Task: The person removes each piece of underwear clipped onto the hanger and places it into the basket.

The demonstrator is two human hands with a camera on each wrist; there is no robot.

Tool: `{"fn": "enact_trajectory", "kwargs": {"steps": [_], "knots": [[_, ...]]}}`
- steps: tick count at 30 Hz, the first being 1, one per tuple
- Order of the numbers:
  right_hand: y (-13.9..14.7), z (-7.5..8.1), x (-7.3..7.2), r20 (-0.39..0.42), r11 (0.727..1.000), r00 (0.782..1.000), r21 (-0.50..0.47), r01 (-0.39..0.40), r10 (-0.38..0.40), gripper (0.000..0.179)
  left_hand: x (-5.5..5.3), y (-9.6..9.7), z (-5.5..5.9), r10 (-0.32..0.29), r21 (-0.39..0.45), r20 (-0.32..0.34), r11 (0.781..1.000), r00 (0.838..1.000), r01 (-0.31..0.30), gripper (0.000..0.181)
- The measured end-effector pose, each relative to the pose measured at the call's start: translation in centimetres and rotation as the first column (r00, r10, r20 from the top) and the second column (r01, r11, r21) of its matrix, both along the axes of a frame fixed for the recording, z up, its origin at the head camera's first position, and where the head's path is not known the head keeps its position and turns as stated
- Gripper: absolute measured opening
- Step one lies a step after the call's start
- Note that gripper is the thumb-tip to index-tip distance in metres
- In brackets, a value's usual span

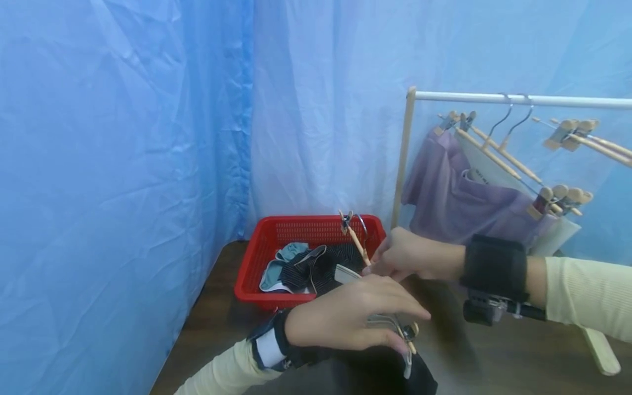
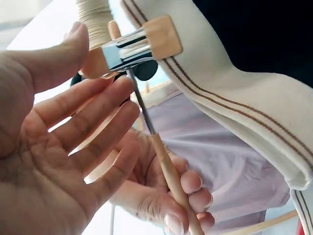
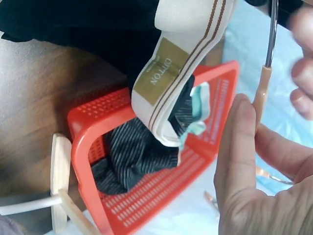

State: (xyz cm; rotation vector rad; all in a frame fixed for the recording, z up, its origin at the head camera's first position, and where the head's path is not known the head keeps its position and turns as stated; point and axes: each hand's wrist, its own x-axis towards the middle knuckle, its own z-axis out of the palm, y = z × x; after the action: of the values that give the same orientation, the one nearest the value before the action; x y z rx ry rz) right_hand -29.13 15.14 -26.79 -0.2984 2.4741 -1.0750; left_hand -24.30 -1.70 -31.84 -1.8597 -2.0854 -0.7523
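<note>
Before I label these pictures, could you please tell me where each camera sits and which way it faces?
Head: on the head, facing forward and down at the basket and rack; left hand, right hand and sleeves show.
Left wrist: on that wrist, facing past that hand to a clip and waistband; both hands show.
Right wrist: on that wrist, facing past that hand to the hanger and basket; that hand shows, with blurred fingertips at right.
The wrist views share the hanger and waistband.
</note>
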Motion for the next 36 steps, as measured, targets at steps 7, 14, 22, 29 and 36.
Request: {"fn": "enact_trajectory", "kwargs": {"steps": [7, 14, 22, 29, 36], "knots": [[-0.4, -0.3, -0.2, -0.001, 1.000, 1.000, -0.006, -0.025, 0.025, 0.015, -0.8, 0.8, 1.1, -0.050, -0.283, 0.088, 0.956, 0.995, 0.073, 0.045], [-0.2, -0.6, -0.5, 0.021, 0.998, 0.999, -0.047, -0.034, 0.035, 0.018, -1.3, 0.9, 1.9, -0.059, -0.381, 0.200, 0.915, 0.978, 0.133, 0.040], [0.2, -0.7, -0.5, 0.039, 0.996, 0.998, -0.080, -0.044, 0.047, 0.020, -1.3, 1.0, 1.5, -0.100, -0.321, 0.221, 0.932, 0.970, 0.169, 0.028], [0.3, -0.7, -0.6, 0.040, 0.997, 0.999, -0.067, -0.028, 0.031, 0.017, -1.1, 1.0, 1.6, -0.071, -0.341, 0.195, 0.930, 0.978, 0.135, 0.028], [0.5, -0.9, -0.5, 0.035, 0.997, 0.999, -0.073, -0.019, 0.022, 0.017, -1.2, 1.2, 1.6, -0.073, -0.354, 0.227, 0.923, 0.971, 0.152, 0.026]]}}
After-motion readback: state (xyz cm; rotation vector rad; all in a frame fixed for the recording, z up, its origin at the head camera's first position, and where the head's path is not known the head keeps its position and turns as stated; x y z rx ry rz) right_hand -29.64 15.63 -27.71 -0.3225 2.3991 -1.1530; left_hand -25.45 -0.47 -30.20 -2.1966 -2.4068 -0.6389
